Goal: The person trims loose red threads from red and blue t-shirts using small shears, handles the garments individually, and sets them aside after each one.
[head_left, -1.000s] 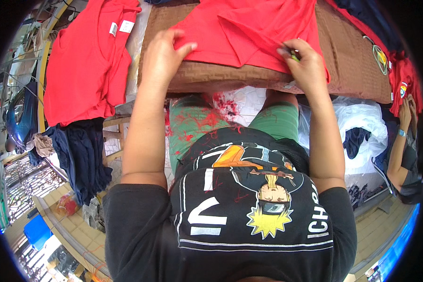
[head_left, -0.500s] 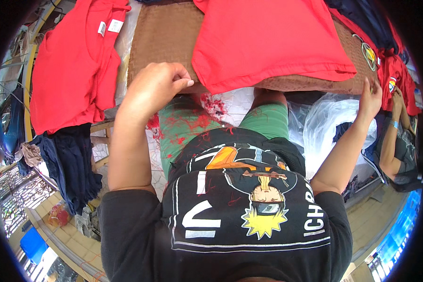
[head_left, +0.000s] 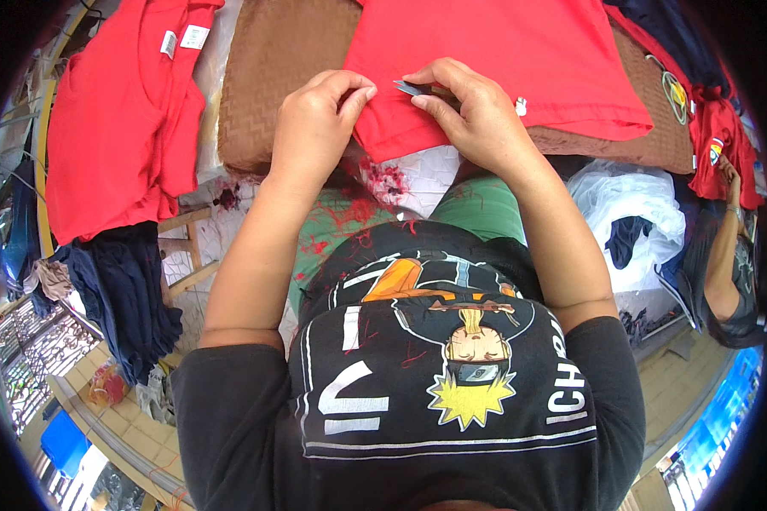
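A red garment [head_left: 520, 51] lies flat over a brown padded surface [head_left: 268, 64] in front of me. My right hand [head_left: 486, 123] is closed around small dark thread snips [head_left: 411, 88], over the garment's left part. Their pointed tips face left, toward my other hand. My left hand [head_left: 311, 123] pinches thumb and forefinger together beside the garment's left edge. Whatever those fingers hold, if anything, is too small to make out. Close to my right wrist a small white bit [head_left: 521, 106] shows on the red cloth.
More red garments with white tags [head_left: 123, 111] hang at the left, above dark blue cloth [head_left: 128, 298]. Red thread scraps [head_left: 362, 213] cover my lap. Clear plastic wrapping [head_left: 631, 200] lies at the right, near another person's arm [head_left: 724, 247]. Yellow-green cord [head_left: 675, 94] rests on the pad.
My right hand has come from the pad's right edge to the garment's left part, with the snips now showing. My left hand has moved slightly right and up, still pinched.
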A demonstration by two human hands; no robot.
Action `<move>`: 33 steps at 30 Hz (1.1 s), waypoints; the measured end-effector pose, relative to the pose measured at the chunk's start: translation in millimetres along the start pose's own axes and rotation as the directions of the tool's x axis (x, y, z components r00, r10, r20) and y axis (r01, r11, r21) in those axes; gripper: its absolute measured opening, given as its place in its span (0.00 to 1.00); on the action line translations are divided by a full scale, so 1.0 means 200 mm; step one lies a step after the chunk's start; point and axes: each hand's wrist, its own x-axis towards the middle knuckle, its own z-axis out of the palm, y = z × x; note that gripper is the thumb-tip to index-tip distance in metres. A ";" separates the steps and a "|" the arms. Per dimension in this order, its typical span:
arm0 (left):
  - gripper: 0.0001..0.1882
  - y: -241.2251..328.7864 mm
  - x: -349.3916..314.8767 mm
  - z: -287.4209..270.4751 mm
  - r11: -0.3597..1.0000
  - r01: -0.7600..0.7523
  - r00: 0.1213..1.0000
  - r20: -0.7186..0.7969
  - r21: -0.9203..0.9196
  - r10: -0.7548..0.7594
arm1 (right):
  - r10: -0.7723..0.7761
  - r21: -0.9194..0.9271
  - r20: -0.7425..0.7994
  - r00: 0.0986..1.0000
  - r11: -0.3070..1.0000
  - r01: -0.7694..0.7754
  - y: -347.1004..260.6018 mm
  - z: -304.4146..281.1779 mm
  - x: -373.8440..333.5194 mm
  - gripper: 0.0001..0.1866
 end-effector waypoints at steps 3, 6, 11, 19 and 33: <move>0.09 0.00 -0.01 0.00 0.995 0.087 0.996 0.008 -0.042 -0.086 | -0.027 -0.102 0.031 0.999 0.994 0.030 -0.01 0.00 0.01 0.10; 0.09 -0.01 -0.01 0.01 1.000 -0.015 1.000 -0.027 -0.002 0.015 | -0.042 -0.144 0.037 0.998 0.988 0.047 -0.02 0.01 0.01 0.10; 0.09 -0.04 -0.01 0.06 0.962 -0.215 0.971 -0.070 0.171 0.229 | -0.023 -0.097 0.018 1.000 0.995 0.024 -0.01 0.02 0.02 0.09; 0.07 0.01 0.00 0.02 0.998 0.008 1.000 0.020 0.057 -0.009 | -0.033 -0.134 0.033 0.999 0.990 0.037 -0.01 0.02 0.01 0.09; 0.13 0.06 -0.10 0.05 0.976 -0.183 0.983 0.001 0.117 0.184 | 0.029 -0.064 -0.020 0.999 0.997 -0.030 -0.05 -0.01 -0.03 0.08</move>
